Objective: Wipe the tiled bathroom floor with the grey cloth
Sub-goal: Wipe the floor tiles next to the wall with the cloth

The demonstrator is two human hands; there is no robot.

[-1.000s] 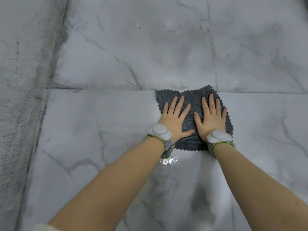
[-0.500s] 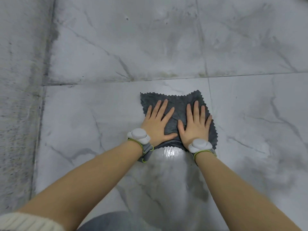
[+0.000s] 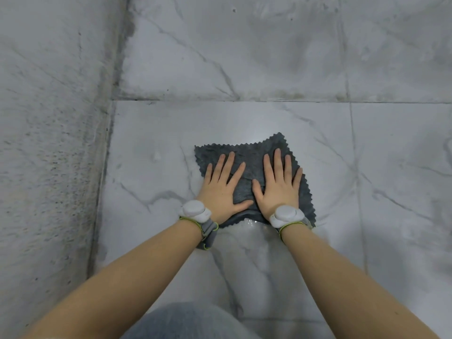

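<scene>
both hands (image 3: pixel 249 192) press grey cloth (image 3: pixel 247 152) on floor (image 3: pixel 151 152)

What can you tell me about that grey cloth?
The grey cloth is a dark square with zigzag-cut edges, lying spread on a pale marble-look floor tile, creased in the middle. The left hand and right hand press flat on it, fingers straight. A wet sheen shows on the tile at its near edge.

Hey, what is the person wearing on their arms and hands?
Both forearms are bare, with no sleeves in view. The left hand and right hand are ungloved. Each wrist carries a white rounded device on a grey strap edged in yellow-green.
</scene>
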